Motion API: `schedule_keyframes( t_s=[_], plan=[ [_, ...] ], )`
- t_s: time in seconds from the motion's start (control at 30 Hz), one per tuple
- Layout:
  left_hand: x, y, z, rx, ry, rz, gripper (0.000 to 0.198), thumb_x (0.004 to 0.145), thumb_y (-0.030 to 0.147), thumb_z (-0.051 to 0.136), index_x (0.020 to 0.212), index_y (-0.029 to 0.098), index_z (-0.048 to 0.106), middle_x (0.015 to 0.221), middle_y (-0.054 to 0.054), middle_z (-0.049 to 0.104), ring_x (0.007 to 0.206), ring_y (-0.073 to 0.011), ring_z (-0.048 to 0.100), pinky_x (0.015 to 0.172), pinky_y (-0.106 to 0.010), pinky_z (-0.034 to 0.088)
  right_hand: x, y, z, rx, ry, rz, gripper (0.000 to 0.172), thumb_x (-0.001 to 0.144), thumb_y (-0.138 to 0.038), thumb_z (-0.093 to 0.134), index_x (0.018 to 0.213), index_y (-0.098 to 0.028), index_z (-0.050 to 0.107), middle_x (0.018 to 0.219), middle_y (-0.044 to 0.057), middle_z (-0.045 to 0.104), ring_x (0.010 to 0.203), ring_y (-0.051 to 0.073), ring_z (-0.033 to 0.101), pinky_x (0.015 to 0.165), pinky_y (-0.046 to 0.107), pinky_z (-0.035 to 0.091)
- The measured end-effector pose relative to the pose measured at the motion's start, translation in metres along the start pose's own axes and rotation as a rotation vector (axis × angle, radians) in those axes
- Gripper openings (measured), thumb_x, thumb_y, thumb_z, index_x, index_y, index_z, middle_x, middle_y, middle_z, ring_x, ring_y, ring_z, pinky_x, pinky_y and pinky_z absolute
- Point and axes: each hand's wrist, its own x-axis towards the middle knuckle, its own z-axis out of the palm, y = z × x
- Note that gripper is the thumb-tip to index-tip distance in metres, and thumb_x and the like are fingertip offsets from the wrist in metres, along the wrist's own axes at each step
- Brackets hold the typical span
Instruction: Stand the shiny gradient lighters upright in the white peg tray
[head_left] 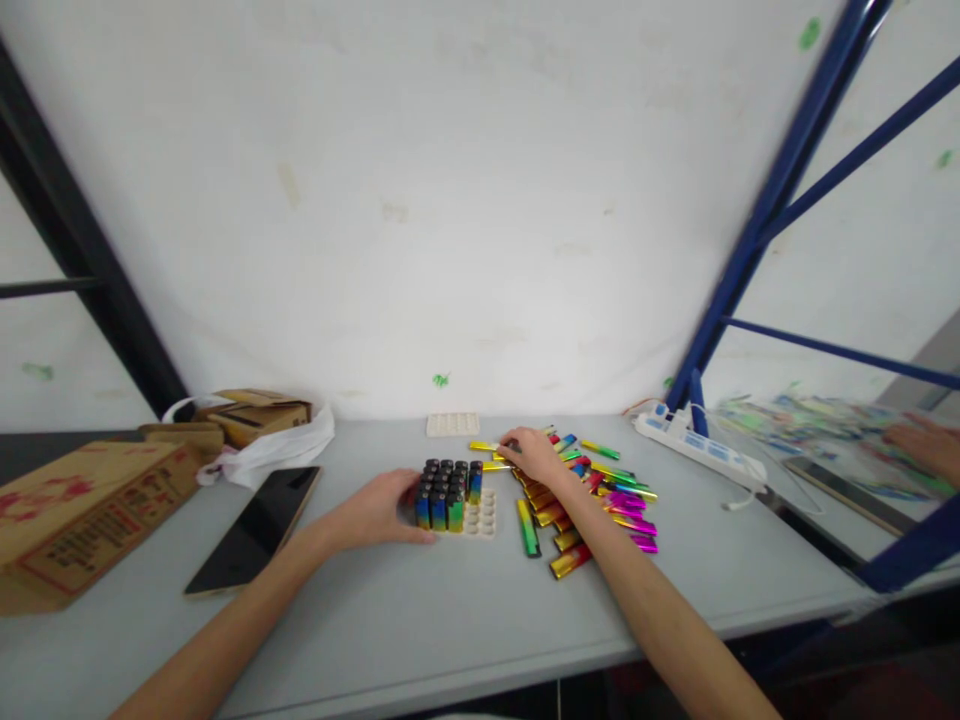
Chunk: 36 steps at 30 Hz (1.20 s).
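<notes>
My left hand (386, 512) curves round the left side of a block of small shiny tubes (441, 510), with thumb in front and fingers behind. The tubes are blue-green with black ends up. They stand upright in rows in a pale tray (482, 515), whose right part shows bare round hollows. My right hand (534, 455) reaches over the left edge of a loose pile of tubes (622, 510), fingers curled down. Its fingertips close on a yellow tube (495, 466), partly hidden by the hand. A green tube (528, 528) lies at the pile's near left.
A second pale tray (453, 425) lies by the wall. To the left are a dark phone (259, 530), a cardboard box (97, 510) and a white plastic bag (281, 450). A power strip (701, 447) sits at right, near a blue metal frame (739, 250). Another person's hand (926, 445) shows beyond it.
</notes>
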Motion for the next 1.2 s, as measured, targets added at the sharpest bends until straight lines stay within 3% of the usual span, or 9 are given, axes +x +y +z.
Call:
schedule_keyframes(
  t_s=[0.17, 0.23, 0.33, 0.47, 0.6, 0.7, 0.9, 1.03, 1.2],
  plan=[
    [0.001, -0.003, 0.001, -0.003, -0.017, -0.003, 0.071, 0.062, 0.073, 0.083, 0.107, 0.018, 0.073, 0.107, -0.012, 0.077, 0.102, -0.0388, 0.070, 0.088, -0.043, 0.057, 0.000, 0.001, 0.000, 0.107, -0.015, 0.073, 0.012, 0.095, -0.020, 0.075, 0.106, -0.016, 0.076, 0.105, 0.012, 0.081, 0.096, 0.024, 0.075, 0.090, 0.034, 0.054],
    [0.001, -0.003, 0.001, -0.002, -0.022, -0.004, 0.072, 0.061, 0.074, 0.083, 0.106, 0.018, 0.072, 0.107, -0.013, 0.077, 0.102, -0.0395, 0.070, 0.088, -0.044, 0.057, -0.003, 0.000, -0.003, 0.162, -0.012, 0.041, 0.017, 0.093, -0.018, 0.076, 0.110, -0.017, 0.074, 0.104, 0.011, 0.081, 0.096, 0.023, 0.075, 0.092, 0.035, 0.055],
    [0.001, -0.001, -0.001, -0.025, -0.025, -0.009, 0.073, 0.061, 0.074, 0.083, 0.107, 0.019, 0.072, 0.108, -0.012, 0.078, 0.103, -0.0390, 0.070, 0.087, -0.043, 0.057, -0.006, -0.003, -0.011, 0.261, 0.094, 0.012, 0.022, 0.095, -0.018, 0.071, 0.117, -0.017, 0.073, 0.107, 0.011, 0.079, 0.101, 0.023, 0.074, 0.101, 0.040, 0.054],
    [-0.001, 0.003, -0.002, -0.041, -0.009, -0.017, 0.072, 0.061, 0.069, 0.085, 0.109, 0.017, 0.073, 0.109, -0.012, 0.078, 0.103, -0.0392, 0.070, 0.088, -0.043, 0.057, -0.009, -0.007, -0.019, 0.660, 0.237, 0.111, 0.026, 0.092, -0.029, 0.073, 0.116, -0.019, 0.072, 0.115, 0.010, 0.076, 0.101, 0.022, 0.075, 0.098, 0.039, 0.057],
    [-0.001, 0.003, -0.002, -0.038, -0.007, -0.022, 0.075, 0.059, 0.070, 0.085, 0.111, 0.017, 0.074, 0.109, -0.011, 0.078, 0.104, -0.0388, 0.070, 0.090, -0.042, 0.057, -0.015, -0.016, -0.022, 1.138, 0.185, 0.181, 0.047, 0.079, -0.047, 0.086, 0.115, -0.021, 0.073, 0.111, 0.006, 0.074, 0.092, 0.022, 0.077, 0.086, 0.036, 0.061],
    [-0.001, 0.003, -0.001, -0.038, -0.013, -0.018, 0.072, 0.061, 0.072, 0.084, 0.109, 0.018, 0.073, 0.108, -0.009, 0.079, 0.104, -0.0368, 0.070, 0.091, -0.040, 0.057, -0.021, -0.027, -0.024, 1.297, 0.154, 0.211, 0.053, 0.067, -0.046, 0.096, 0.110, -0.021, 0.077, 0.098, 0.003, 0.076, 0.075, 0.017, 0.073, 0.079, 0.035, 0.062],
    [-0.001, 0.000, 0.000, -0.033, -0.005, -0.010, 0.068, 0.062, 0.070, 0.084, 0.105, 0.019, 0.073, 0.107, -0.009, 0.079, 0.102, -0.0364, 0.071, 0.087, -0.039, 0.057, -0.030, -0.041, -0.032, 1.289, 0.081, 0.193, 0.044, 0.066, -0.043, 0.098, 0.101, -0.020, 0.083, 0.104, 0.008, 0.082, 0.083, 0.018, 0.074, 0.085, 0.034, 0.061],
    [-0.001, -0.001, 0.001, -0.027, 0.016, -0.018, 0.072, 0.059, 0.071, 0.086, 0.107, 0.019, 0.073, 0.106, -0.009, 0.079, 0.100, -0.0361, 0.071, 0.087, -0.039, 0.056, -0.031, -0.042, -0.032, 1.242, 0.035, 0.219, 0.052, 0.068, -0.048, 0.096, 0.107, -0.018, 0.084, 0.098, 0.008, 0.082, 0.089, 0.022, 0.076, 0.088, 0.036, 0.059],
    [-0.001, 0.000, 0.001, -0.026, 0.020, -0.007, 0.069, 0.062, 0.070, 0.084, 0.106, 0.019, 0.074, 0.105, -0.008, 0.079, 0.099, -0.0346, 0.071, 0.086, -0.038, 0.056, -0.031, -0.045, -0.031, 1.128, 0.030, 0.154, 0.050, 0.081, -0.064, 0.083, 0.097, -0.017, 0.075, 0.098, 0.007, 0.079, 0.070, 0.014, 0.067, 0.067, 0.028, 0.051]
  ],
)
